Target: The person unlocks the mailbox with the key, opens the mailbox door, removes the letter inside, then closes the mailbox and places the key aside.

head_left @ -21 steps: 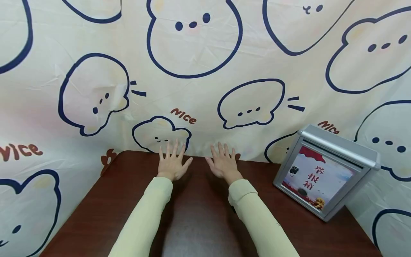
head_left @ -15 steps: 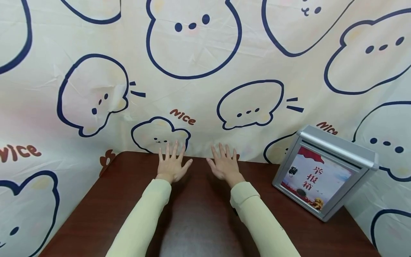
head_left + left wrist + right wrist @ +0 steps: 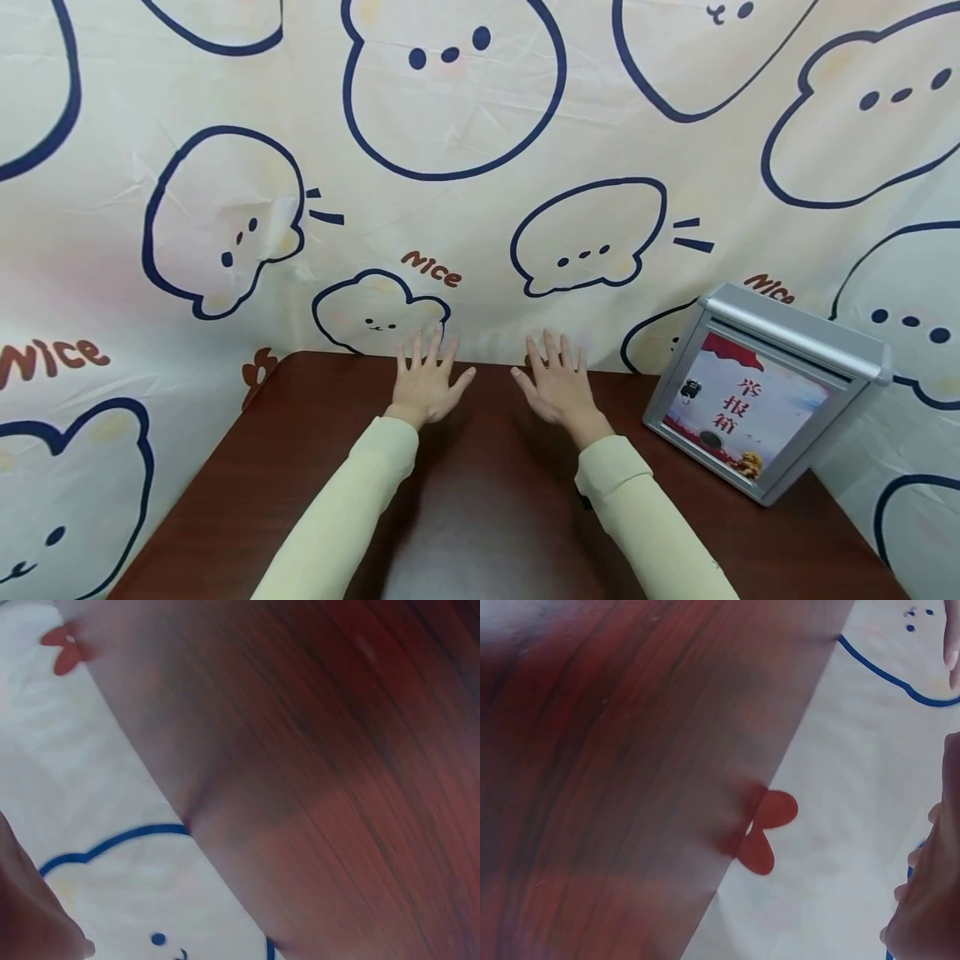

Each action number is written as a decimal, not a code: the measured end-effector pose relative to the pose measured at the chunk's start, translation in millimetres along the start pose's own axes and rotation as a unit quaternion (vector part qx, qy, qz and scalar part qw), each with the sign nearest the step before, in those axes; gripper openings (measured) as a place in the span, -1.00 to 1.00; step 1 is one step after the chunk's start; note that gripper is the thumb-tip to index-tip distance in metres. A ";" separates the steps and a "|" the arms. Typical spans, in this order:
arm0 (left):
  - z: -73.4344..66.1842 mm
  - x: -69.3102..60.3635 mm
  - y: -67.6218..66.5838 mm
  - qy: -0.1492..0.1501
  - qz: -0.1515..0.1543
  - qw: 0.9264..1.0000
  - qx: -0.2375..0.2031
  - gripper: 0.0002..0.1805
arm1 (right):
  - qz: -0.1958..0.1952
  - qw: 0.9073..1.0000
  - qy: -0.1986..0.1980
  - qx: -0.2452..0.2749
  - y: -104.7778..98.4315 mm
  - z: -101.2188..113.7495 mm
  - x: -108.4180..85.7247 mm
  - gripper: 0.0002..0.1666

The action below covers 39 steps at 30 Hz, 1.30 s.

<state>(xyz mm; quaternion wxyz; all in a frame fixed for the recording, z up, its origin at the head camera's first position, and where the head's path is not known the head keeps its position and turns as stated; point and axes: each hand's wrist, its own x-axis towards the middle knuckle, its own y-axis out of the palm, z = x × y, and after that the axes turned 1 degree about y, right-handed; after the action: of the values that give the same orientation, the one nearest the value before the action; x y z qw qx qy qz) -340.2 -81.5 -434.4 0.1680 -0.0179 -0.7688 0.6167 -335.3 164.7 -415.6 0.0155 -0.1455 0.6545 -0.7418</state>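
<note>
In the head view my left hand [image 3: 426,385] is held over the far part of the brown table [image 3: 480,517], fingers straight and spread. To its right, my right hand [image 3: 558,387] has the same flat, spread pose. Neither hand holds anything, and a gap separates them. Their fingertips reach past the table's back edge in the picture, in front of the printed cloth. Only part of the left hand [image 3: 34,915] shows at the lower left of the left wrist view. The right hand [image 3: 930,885] shows at the right side of the right wrist view.
A silver-framed box [image 3: 765,396] with a slotted top and red Chinese lettering on its front stands tilted in view at the table's right. Pale cloth [image 3: 465,217] with blue-outlined cartoon animals hangs behind and beside the table.
Both hands have shifted to the right in the head view, the right one a little further. Their fingers stay spread. The box's place on the table looks the same.
</note>
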 end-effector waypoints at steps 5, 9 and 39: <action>-18.1 -0.1 -4.0 0.007 -0.012 1.000 -0.024 -0.13 | -0.008 1.000 0.017 0.014 -12.1 -15.4 -16.1 -0.09; -33.6 -2.0 -3.6 0.021 -0.008 0.999 -0.033 -0.12 | -0.021 0.999 0.029 0.013 -20.4 -28.8 -33.9 -0.08; -169.4 22.3 6.6 0.134 0.013 0.981 -0.139 -0.12 | -0.199 0.977 0.001 0.074 -79.4 -119.8 -116.7 -0.12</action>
<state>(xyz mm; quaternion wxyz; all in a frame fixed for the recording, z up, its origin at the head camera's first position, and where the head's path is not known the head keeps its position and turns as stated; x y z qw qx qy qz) -314.9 84.9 -404.5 0.2574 -0.1337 -0.8172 0.4981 -238.6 316.7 -373.1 -0.1225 -0.2702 0.5557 -0.7766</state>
